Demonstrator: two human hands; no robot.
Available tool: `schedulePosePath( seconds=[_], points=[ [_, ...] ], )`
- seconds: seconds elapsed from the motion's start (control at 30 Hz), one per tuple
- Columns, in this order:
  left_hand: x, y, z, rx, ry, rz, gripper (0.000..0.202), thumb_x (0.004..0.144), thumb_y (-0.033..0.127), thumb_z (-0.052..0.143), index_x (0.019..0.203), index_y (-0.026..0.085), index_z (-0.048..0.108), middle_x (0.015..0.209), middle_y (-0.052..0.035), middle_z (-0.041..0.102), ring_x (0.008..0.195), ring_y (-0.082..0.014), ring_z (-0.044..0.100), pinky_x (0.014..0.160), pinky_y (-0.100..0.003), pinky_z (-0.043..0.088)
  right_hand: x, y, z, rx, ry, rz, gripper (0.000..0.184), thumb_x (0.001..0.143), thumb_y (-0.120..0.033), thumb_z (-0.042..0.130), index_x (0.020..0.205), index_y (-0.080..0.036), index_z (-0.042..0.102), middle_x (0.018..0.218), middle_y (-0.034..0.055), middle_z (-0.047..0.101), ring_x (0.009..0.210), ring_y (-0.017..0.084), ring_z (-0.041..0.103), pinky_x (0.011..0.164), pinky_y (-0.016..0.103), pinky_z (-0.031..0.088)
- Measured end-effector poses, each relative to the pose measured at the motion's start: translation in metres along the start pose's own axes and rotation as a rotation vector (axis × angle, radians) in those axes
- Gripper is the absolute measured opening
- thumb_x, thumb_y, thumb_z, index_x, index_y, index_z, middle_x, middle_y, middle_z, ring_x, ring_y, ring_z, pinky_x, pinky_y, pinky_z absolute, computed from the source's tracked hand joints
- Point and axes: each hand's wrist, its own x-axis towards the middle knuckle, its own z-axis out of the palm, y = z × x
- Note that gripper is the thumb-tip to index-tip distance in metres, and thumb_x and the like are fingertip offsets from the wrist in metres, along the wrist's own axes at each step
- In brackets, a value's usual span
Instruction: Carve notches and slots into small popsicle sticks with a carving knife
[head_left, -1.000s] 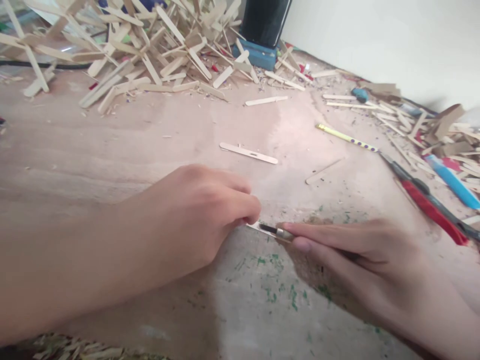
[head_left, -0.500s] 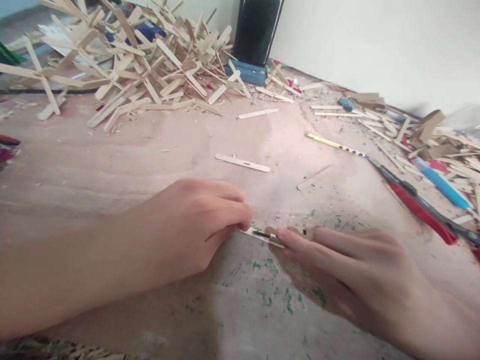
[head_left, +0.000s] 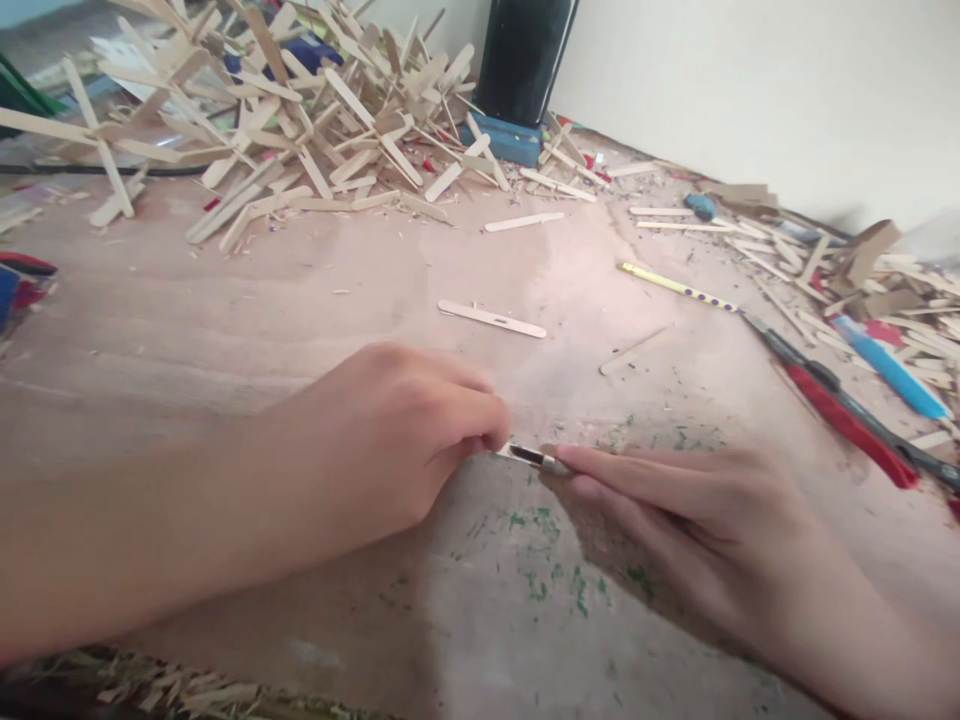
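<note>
My left hand (head_left: pixel 390 440) rests on the wooden board (head_left: pixel 225 330) with its fingers curled, pinching one end of a small wooden stick (head_left: pixel 508 452) flat against the surface. My right hand (head_left: pixel 697 510) grips a thin craft knife (head_left: pixel 538 458) like a pen. Its metal tip lies on the stick, right beside my left fingertips. Most of the stick and the knife's handle are hidden under my fingers.
A big heap of wooden sticks (head_left: pixel 300 110) fills the back left. One slotted stick (head_left: pixel 491 318) lies just beyond my hands. A yellow pencil (head_left: pixel 675 285), red-handled pliers (head_left: pixel 840 410), a blue tool (head_left: pixel 889 365) and wood scraps lie right. A black object (head_left: pixel 525 60) stands by the wall.
The knife tip has slid a little along the stick toward my left fingertips. Both hands stay in nearly the same place; the view shifted slightly.
</note>
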Motion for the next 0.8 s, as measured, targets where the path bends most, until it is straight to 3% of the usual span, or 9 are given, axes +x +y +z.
schedulePosePath(
  seconds=[0.07, 0.2, 0.37, 0.47, 0.57, 0.7, 0.8],
  points=[
    [0.0, 0.0, -0.001, 0.011, 0.002, 0.004, 0.042, 0.107, -0.001, 0.057, 0.091, 0.024, 0.086, 0.081, 0.0011, 0.077, 0.072, -0.0174, 0.069, 0.079, -0.026, 0.056, 0.003, -0.003, 0.0, 0.117, -0.004, 0.062, 0.034, 0.13, -0.029, 0.064, 0.12, -0.018, 0.094, 0.075, -0.0007, 0.077, 0.056, 0.013, 0.068, 0.057, 0.023, 0.062],
    [-0.004, -0.005, 0.006, 0.004, 0.06, 0.035, 0.043, 0.109, 0.001, 0.054, 0.091, 0.025, 0.085, 0.081, 0.0015, 0.077, 0.07, -0.0181, 0.068, 0.076, -0.028, 0.055, 0.007, -0.008, -0.002, 0.255, -0.067, 0.216, 0.051, 0.131, -0.044, 0.061, 0.098, -0.019, 0.09, 0.066, -0.0023, 0.061, 0.056, 0.011, 0.048, 0.049, 0.022, 0.044],
    [-0.007, -0.011, 0.012, -0.013, 0.061, 0.033, 0.041, 0.108, 0.0, 0.055, 0.096, 0.026, 0.085, 0.083, 0.0018, 0.076, 0.072, -0.0179, 0.068, 0.078, -0.029, 0.054, 0.009, -0.009, -0.005, 0.301, -0.121, 0.302, 0.056, 0.132, -0.05, 0.057, 0.095, -0.02, 0.085, 0.065, -0.0038, 0.054, 0.056, 0.011, 0.042, 0.046, 0.022, 0.033],
    [-0.006, -0.012, 0.012, 0.002, 0.012, 0.039, 0.042, 0.105, -0.004, 0.056, 0.097, 0.025, 0.086, 0.084, 0.0017, 0.075, 0.074, -0.0178, 0.068, 0.077, -0.028, 0.052, 0.011, -0.006, -0.006, 0.21, -0.119, 0.241, 0.05, 0.133, -0.042, 0.057, 0.101, -0.021, 0.09, 0.07, -0.0016, 0.07, 0.059, 0.013, 0.058, 0.053, 0.022, 0.048],
    [-0.005, -0.012, 0.011, 0.015, -0.035, 0.032, 0.042, 0.106, -0.004, 0.056, 0.096, 0.025, 0.085, 0.084, 0.0008, 0.073, 0.077, -0.0182, 0.068, 0.076, -0.029, 0.05, 0.01, -0.001, -0.006, 0.062, -0.044, 0.078, 0.038, 0.131, -0.029, 0.06, 0.117, -0.019, 0.094, 0.082, 0.0011, 0.086, 0.063, 0.013, 0.074, 0.063, 0.022, 0.058],
    [-0.008, -0.013, 0.011, 0.053, -0.052, 0.032, 0.041, 0.106, -0.004, 0.055, 0.098, 0.024, 0.085, 0.088, 0.0, 0.073, 0.081, -0.0178, 0.07, 0.076, -0.03, 0.049, 0.001, 0.003, -0.003, -0.178, 0.04, -0.14, 0.033, 0.132, -0.022, 0.059, 0.137, -0.012, 0.09, 0.089, 0.0032, 0.089, 0.063, 0.012, 0.08, 0.057, 0.024, 0.053],
    [-0.011, -0.012, 0.006, 0.08, -0.051, 0.057, 0.038, 0.107, -0.002, 0.056, 0.096, 0.023, 0.083, 0.092, -0.0007, 0.076, 0.082, -0.0187, 0.072, 0.077, -0.033, 0.05, -0.003, 0.006, -0.001, -0.261, 0.055, -0.188, 0.033, 0.133, -0.024, 0.058, 0.141, -0.011, 0.087, 0.085, 0.002, 0.086, 0.059, 0.011, 0.076, 0.053, 0.026, 0.049]
  ],
)
